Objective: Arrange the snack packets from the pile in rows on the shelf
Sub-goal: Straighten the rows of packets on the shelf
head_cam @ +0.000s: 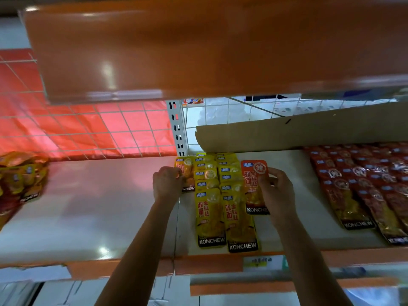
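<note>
Fingers [266,180] of our right hand [277,193] pinch the right edge of an orange-red flat snack packet [254,188], thumb on its face; the packet lies on the white shelf [99,202] with its long axis running front to back, its black "KONCHEW" band toward us and the round emblem at the far end. Our left hand [166,184] is curled closed over a yellow-orange flat snack packet [186,173] at the left end of the group, fingers bent onto its face; this packet points the same way, black band nearest us.

Between the two hands lie two overlapping columns of yellow flat snack packets [223,199], each lapped over the one behind it, long axes front to back, black bands at the front. To the right, well apart, more rows of red snack packets [362,184] lie fanned at a slant. At the far left of the shelf sits a loose pile of yellow and red packets [19,180]. A brown cardboard sheet [298,131] leans behind the rows.
</note>
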A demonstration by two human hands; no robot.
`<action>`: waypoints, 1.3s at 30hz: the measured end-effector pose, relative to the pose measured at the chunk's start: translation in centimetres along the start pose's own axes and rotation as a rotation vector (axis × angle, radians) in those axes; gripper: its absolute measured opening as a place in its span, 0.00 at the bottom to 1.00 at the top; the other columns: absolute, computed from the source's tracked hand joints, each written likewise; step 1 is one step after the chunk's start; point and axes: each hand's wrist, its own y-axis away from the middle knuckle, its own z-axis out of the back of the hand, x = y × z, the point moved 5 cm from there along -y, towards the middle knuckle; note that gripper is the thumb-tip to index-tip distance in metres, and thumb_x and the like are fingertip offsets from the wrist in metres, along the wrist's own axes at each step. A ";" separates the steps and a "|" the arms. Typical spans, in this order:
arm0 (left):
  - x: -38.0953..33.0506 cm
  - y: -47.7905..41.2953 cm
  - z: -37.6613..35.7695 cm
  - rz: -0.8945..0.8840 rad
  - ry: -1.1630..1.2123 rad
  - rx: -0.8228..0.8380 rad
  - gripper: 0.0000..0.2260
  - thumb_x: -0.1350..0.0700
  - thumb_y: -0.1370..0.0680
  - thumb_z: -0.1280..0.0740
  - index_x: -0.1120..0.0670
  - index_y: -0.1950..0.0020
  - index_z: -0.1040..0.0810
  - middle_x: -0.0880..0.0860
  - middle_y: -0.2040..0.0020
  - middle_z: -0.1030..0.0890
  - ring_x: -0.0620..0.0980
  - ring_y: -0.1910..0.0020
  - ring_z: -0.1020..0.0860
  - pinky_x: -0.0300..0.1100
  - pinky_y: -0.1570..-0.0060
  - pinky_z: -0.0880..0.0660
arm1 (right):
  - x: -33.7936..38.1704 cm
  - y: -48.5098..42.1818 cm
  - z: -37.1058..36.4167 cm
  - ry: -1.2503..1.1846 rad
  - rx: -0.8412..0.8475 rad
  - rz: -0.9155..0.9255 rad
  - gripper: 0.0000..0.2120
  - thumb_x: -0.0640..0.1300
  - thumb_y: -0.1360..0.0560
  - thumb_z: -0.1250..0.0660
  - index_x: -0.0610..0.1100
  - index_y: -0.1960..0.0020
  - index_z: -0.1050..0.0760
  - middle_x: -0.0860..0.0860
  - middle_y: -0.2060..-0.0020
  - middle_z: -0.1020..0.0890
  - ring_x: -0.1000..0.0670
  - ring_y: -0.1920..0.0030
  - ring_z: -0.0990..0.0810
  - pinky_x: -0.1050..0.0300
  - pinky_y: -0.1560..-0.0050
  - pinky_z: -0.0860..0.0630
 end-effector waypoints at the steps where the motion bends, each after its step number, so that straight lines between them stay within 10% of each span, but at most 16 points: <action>1: -0.1 0.0 0.1 -0.005 -0.009 -0.003 0.11 0.50 0.21 0.35 0.53 0.44 0.18 0.56 0.44 0.19 0.54 0.46 0.22 0.46 0.44 0.29 | -0.1 -0.1 0.1 0.003 0.004 0.002 0.15 0.50 0.23 0.35 0.49 0.38 0.27 0.48 0.49 0.18 0.50 0.56 0.18 0.53 0.56 0.21; 11: -9.9 4.5 1.9 -0.152 0.126 -0.221 0.14 0.58 0.23 0.33 0.56 0.39 0.21 0.58 0.40 0.22 0.60 0.40 0.29 0.49 0.40 0.33 | -0.5 -1.5 2.4 0.034 0.030 0.031 0.13 0.47 0.24 0.35 0.52 0.40 0.28 0.55 0.56 0.20 0.58 0.60 0.20 0.60 0.66 0.27; 18: -20.0 9.6 -2.0 -0.358 0.172 -0.058 0.17 0.59 0.22 0.37 0.53 0.32 0.26 0.55 0.36 0.25 0.56 0.36 0.31 0.46 0.36 0.34 | -1.1 -2.9 7.0 0.033 0.024 0.054 0.13 0.45 0.23 0.37 0.50 0.38 0.29 0.55 0.55 0.21 0.58 0.60 0.21 0.58 0.63 0.23; 28: -26.8 14.2 -8.1 0.041 0.981 0.340 0.25 0.56 0.27 0.27 0.44 0.33 0.30 0.47 0.56 0.19 0.35 0.63 0.20 0.28 0.72 0.26 | -2.2 -4.3 15.2 0.227 -0.007 0.212 0.18 0.41 0.22 0.40 0.45 0.33 0.27 0.52 0.47 0.20 0.53 0.49 0.21 0.62 0.54 0.27; 39: -29.4 17.5 -10.9 -0.078 0.599 0.380 0.21 0.51 0.25 0.30 0.47 0.33 0.28 0.46 0.48 0.18 0.33 0.61 0.24 0.22 0.64 0.29 | -4.8 -6.3 21.9 0.403 -0.078 0.276 0.17 0.36 0.23 0.38 0.44 0.36 0.25 0.47 0.40 0.21 0.46 0.39 0.25 0.53 0.40 0.29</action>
